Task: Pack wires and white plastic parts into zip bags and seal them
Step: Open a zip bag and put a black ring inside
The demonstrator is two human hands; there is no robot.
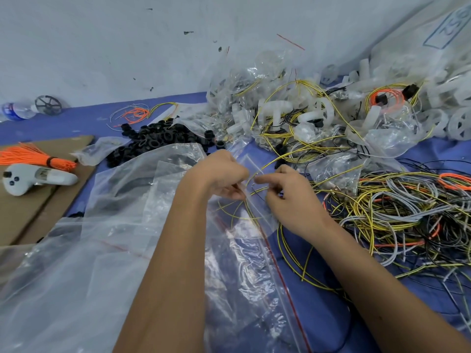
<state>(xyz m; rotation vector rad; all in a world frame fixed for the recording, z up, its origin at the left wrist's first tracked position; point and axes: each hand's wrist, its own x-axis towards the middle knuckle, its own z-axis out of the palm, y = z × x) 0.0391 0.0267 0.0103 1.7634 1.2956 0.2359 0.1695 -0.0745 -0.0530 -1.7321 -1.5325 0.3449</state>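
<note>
My left hand point(224, 177) pinches the mouth of a clear zip bag point(244, 253) with a red seal line, which lies on the blue table. My right hand point(285, 192) pinches a yellow wire point(270, 159) at the bag's opening; loops of yellow wire show through the plastic just below my hands. A big tangle of yellow, grey, black and orange wires point(397, 215) lies to the right. White plastic parts point(277, 110) sit mixed with wires and filled bags at the back.
Loose clear bags point(84, 250) cover the left foreground. A pile of black rings point(155, 141) lies behind them. On cardboard point(25, 215) at the left rest an orange wire bundle point(33, 156) and a white controller point(30, 178). A water bottle point(17, 110) lies by the wall.
</note>
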